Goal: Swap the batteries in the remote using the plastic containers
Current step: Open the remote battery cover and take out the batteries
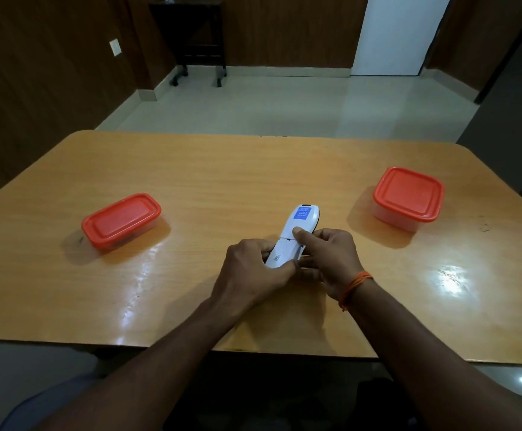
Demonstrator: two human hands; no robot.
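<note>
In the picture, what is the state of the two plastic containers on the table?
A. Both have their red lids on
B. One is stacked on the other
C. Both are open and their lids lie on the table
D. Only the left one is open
A. The left container and the right container each carry a red lid and stand apart on the table, while both hands hold the remote between them.

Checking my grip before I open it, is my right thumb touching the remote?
Touching. The head view shows the right hand with its thumb pressed flat on the back of the remote.
</note>
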